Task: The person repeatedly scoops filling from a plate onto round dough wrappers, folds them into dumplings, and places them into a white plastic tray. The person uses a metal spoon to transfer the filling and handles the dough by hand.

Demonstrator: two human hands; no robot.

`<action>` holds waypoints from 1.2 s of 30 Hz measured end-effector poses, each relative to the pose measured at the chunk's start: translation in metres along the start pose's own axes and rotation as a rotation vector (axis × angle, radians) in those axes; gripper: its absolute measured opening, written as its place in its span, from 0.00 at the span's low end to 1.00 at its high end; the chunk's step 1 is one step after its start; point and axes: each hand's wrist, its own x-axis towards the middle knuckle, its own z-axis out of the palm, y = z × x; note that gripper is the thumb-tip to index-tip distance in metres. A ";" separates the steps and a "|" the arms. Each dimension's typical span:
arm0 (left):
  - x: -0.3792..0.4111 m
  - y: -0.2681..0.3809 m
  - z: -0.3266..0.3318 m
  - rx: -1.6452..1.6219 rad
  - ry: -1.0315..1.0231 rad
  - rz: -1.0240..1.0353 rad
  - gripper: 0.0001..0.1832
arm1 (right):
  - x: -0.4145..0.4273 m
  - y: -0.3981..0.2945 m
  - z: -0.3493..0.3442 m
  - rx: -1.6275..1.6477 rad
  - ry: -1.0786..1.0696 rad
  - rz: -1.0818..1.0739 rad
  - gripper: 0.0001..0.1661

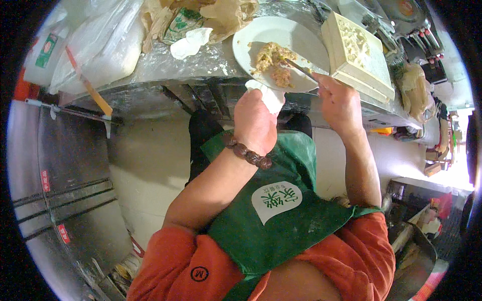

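Note:
My left hand point(256, 119), with a brown bead bracelet at its wrist, holds a thin white dough wrapper point(266, 95) just below the rim of a large white plate point(301, 35). Minced filling point(272, 55) with green bits lies on the plate in a clump. From the right, my right hand point(339, 99) grips a thin dark stick-like utensil point(301, 69), whose far end touches the filling. Two more pale dough wrappers point(191, 43) lie overlapping on the floured counter point(165, 67), left of the plate.
A cream plastic box point(361, 62) with whitish pieces on top stands right of the plate. Crumpled brown paper point(229, 17) lies behind the wrappers. A big clear plastic bag point(109, 49) fills the counter's left, near an orange-tipped strip point(94, 96). A tied bag point(416, 92) sits far right.

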 end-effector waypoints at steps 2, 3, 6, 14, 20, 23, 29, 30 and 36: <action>-0.001 -0.002 -0.002 -0.003 0.001 0.000 0.17 | -0.001 -0.001 -0.001 0.027 -0.118 0.037 0.16; 0.000 -0.001 0.000 -0.014 0.015 -0.001 0.17 | -0.002 -0.003 -0.003 0.044 -0.169 0.061 0.16; -0.002 0.004 0.005 -0.035 0.071 -0.020 0.17 | 0.000 -0.010 -0.006 0.159 -0.219 0.156 0.15; -0.005 0.010 0.013 -0.088 0.130 -0.034 0.20 | -0.034 -0.031 0.017 0.172 -0.101 -0.067 0.19; -0.001 0.018 0.002 -0.099 0.125 -0.072 0.22 | -0.055 -0.041 0.042 0.225 -0.076 -0.098 0.24; -0.002 0.021 -0.010 -0.089 0.128 -0.071 0.21 | -0.062 -0.039 0.036 0.218 -0.072 -0.111 0.24; -0.014 0.019 -0.030 -0.124 0.021 -0.183 0.21 | -0.061 -0.032 0.029 0.138 -0.152 -0.177 0.22; -0.015 0.020 -0.036 -0.157 -0.030 -0.188 0.21 | -0.061 -0.032 0.028 0.142 -0.189 -0.167 0.23; -0.025 0.024 -0.046 -0.214 -0.109 -0.242 0.18 | -0.068 -0.027 0.017 0.668 -0.320 0.133 0.16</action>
